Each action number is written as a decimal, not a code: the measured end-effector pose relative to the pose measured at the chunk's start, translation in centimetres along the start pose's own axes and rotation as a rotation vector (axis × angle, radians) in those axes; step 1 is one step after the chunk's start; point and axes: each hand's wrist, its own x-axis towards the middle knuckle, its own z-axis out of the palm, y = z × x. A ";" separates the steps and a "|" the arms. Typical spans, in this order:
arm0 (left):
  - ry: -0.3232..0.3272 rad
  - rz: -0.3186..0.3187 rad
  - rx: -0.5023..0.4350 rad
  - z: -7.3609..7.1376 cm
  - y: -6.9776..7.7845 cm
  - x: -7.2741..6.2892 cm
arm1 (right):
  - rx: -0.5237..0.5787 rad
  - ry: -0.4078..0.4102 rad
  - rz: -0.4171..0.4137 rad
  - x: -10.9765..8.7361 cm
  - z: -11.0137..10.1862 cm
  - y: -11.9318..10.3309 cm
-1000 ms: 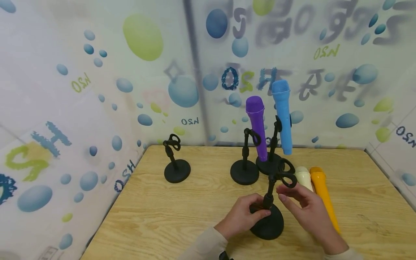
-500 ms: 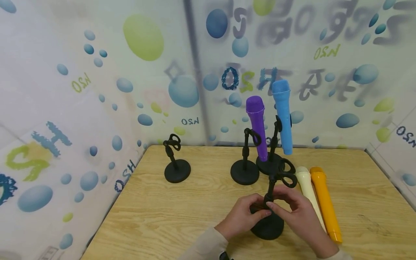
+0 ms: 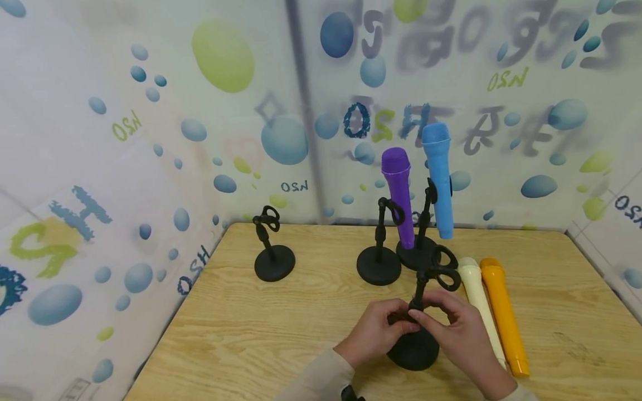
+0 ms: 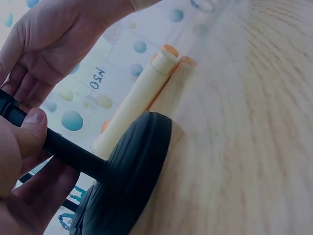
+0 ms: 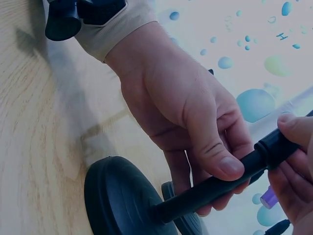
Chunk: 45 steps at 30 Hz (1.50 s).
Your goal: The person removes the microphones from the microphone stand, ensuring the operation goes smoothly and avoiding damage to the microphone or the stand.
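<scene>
A black desktop microphone stand [image 3: 415, 351] stands near the front of the table, its clip of two open rings [image 3: 443, 277] at the top holding nothing. My left hand [image 3: 376, 332] grips the lower pole between thumb and fingers. Just above it, my right hand [image 3: 462, 337] pinches the thicker collar [image 5: 277, 149] on the pole, as the right wrist view shows. The round base [image 4: 139, 169] appears to rest on the wood. Beside my right hand lie a cream microphone [image 3: 478, 303] and an orange microphone [image 3: 505, 320], side by side on the table.
Behind, a purple microphone [image 3: 398, 195] and a blue microphone [image 3: 438, 178] sit in two black stands. Another black stand [image 3: 274, 263] with a bare clip is at the back left. Printed white sheeting [image 3: 241, 139] walls the wooden table [image 3: 241, 334].
My right hand has moved left from beside the stand onto its collar. The left hand has kept its grip on the pole. More of the cream and orange microphones now shows.
</scene>
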 end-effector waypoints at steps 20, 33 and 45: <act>-0.005 0.002 0.043 0.1 0.2 0.1 | 0.050 -0.056 -0.058 0.1 -0.3 0.4; -0.010 0.005 0.045 0.1 0.0 0.3 | 0.201 -0.159 -0.031 -0.1 -1.0 1.2; -0.026 -0.034 -0.018 -0.1 -0.4 0.1 | 0.145 -0.055 0.143 -0.5 -0.1 0.3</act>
